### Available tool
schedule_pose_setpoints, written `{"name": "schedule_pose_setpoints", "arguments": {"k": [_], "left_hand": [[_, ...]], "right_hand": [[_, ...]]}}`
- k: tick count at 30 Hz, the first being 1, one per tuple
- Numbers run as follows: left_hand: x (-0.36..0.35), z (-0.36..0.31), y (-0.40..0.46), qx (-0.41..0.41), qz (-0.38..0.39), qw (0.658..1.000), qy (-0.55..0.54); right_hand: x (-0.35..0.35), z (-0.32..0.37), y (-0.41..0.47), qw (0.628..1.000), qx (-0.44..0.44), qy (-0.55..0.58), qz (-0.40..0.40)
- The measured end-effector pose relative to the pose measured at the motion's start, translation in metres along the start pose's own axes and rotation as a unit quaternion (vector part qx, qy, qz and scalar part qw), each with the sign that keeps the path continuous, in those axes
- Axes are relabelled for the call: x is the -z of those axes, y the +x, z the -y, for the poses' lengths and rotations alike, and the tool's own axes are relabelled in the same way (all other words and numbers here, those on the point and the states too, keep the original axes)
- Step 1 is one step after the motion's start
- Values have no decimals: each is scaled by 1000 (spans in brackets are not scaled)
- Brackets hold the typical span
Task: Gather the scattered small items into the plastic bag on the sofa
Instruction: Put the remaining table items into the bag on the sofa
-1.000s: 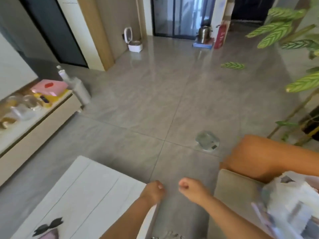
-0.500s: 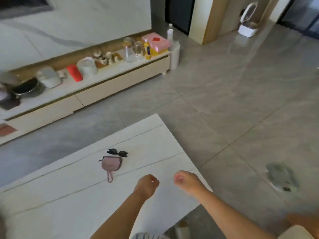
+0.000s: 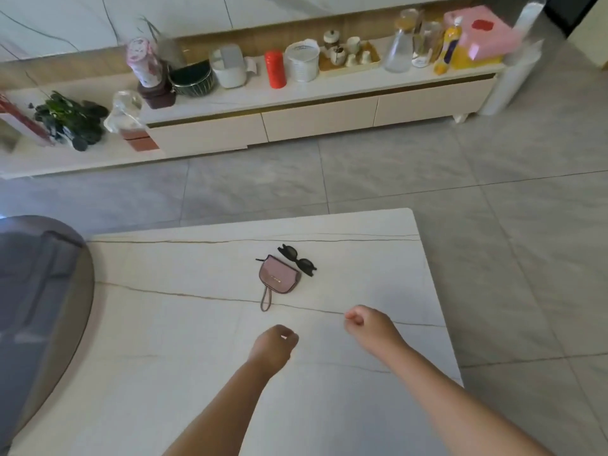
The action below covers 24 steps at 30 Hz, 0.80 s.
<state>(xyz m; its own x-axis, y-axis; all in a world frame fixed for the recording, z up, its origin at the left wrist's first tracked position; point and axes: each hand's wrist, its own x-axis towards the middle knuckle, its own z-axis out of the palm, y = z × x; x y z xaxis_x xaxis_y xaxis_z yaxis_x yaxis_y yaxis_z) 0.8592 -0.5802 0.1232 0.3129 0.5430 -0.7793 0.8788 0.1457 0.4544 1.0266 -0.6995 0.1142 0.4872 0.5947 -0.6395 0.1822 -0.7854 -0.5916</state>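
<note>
My left hand (image 3: 275, 345): curled in a fist, holding nothing, above the white table (image 3: 164, 340).
My right hand (image 3: 368, 324): likewise fisted, empty.
Pink pouch (image 3: 279, 275): ahead of both fists, touching black sunglasses (image 3: 297, 260).

White desk (image 3: 197, 357), pink pouch (image 3: 278, 274) touching black sunglasses (image 3: 297, 260) at its 1 o'clock, left hand (image 3: 274, 347) and right hand (image 3: 368, 324) fisted at 6 o'clock, both empty

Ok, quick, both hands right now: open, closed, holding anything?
Left hand: closed fist above the white marble-look table, holding nothing visible.
Right hand: closed fist, fingers curled, holding nothing visible.
</note>
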Motion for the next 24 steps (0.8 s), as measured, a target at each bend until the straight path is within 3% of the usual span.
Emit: {"name": "schedule_pose_setpoints", "arguments": {"k": [6,11,16,21,24], "left_hand": [[9,16,67,3,-33,998,-45],[23,30,137,-23,-72,997,25],[26,44,217,-32,-95,994,48],[19,53,280,-26,-189,980,50],[13,52,306,-11,-201,979,-1]], "right_hand": [[-30,14,72,999,25,-33,18],[-62,5,134,993,36,-108,19],[-97,-2,202,984,19,-176,-20],[-128,-3,258,980,35,-185,-68],[-144,-1,282,975,59,-186,-107]]}}
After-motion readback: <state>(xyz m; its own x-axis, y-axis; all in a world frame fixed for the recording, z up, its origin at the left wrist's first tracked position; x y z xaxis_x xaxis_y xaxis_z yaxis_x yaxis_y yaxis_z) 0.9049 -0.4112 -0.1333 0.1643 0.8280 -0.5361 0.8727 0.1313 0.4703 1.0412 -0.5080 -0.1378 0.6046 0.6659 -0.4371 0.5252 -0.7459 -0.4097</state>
